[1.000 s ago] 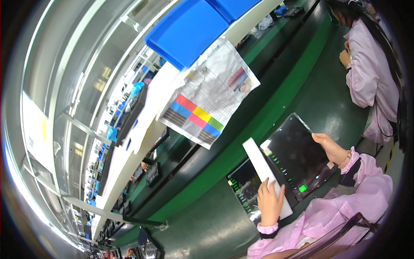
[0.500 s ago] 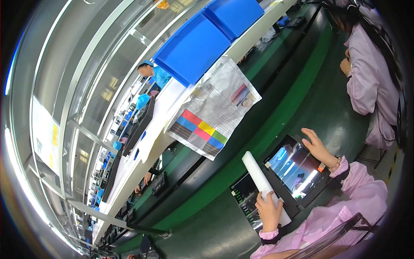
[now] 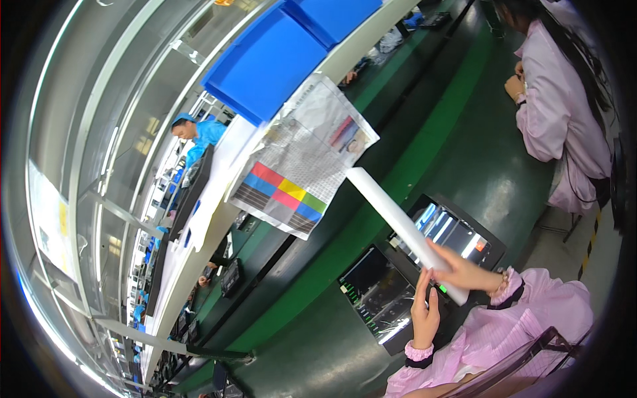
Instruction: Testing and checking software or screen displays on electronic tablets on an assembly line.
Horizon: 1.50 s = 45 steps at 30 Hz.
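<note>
A long white bar [image 3: 391, 205] lies slantwise over two dark flat-screen devices. My right hand [image 3: 458, 268] grips it near its lower end, with the fingers across the top. My left hand [image 3: 424, 315] is beside that end, its fingers stretched and thumb apart. Its fingertips are close to the right hand's; whether they touch the bar I cannot tell. The left screen device [image 3: 375, 288] shows small green marks down one side. The bar and right hand partly cover the right screen device [image 3: 458, 232], which reflects the lights and carries an orange sticker.
The devices rest on a dark green workbench [image 3: 292, 358]. A printed sheet with colour blocks [image 3: 285, 189] hangs from the shelf edge beneath blue bins [image 3: 265, 60]. At the right sits a person in a pink smock [image 3: 564, 93]; another in blue [image 3: 206, 136] works beyond the shelf.
The white bar has swung from beside the left device over the right one. My right hand has left that device's edge and now grips the bar; my left hand has released it.
</note>
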Tool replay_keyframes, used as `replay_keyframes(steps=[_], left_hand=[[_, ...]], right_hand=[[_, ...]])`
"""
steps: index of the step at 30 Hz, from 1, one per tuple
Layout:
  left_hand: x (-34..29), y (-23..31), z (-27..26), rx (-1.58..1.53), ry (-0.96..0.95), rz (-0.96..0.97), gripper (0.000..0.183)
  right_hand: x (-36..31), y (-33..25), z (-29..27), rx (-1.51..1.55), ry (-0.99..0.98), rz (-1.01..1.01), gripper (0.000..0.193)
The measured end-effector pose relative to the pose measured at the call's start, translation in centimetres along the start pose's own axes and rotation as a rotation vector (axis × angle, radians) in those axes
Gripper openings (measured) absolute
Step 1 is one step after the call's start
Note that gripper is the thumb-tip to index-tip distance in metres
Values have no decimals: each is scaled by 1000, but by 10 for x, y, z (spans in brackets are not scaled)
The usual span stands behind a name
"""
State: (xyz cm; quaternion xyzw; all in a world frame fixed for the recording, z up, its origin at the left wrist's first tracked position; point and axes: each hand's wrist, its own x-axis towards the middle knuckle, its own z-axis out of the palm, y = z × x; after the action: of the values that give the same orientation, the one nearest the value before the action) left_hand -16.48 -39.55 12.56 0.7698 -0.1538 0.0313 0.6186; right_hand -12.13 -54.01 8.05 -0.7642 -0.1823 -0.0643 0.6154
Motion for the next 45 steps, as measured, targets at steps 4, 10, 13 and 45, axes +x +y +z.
replay_keyframes(steps=[4,10,13,45], left_hand=[[-12,1,-1,242,-146,42,32],[-22,-6,0,637,-179,115,23],[-28,-2,-7,692,-144,94,23],[-28,-10,3,885,-217,103,19]], right_hand=[[2,-29,-61,-553,182,86,63],[-21,-1,-92,-856,112,146,54],[-19,1,-85,-847,113,147,54],[-8,16,-91,-812,85,251,55]])
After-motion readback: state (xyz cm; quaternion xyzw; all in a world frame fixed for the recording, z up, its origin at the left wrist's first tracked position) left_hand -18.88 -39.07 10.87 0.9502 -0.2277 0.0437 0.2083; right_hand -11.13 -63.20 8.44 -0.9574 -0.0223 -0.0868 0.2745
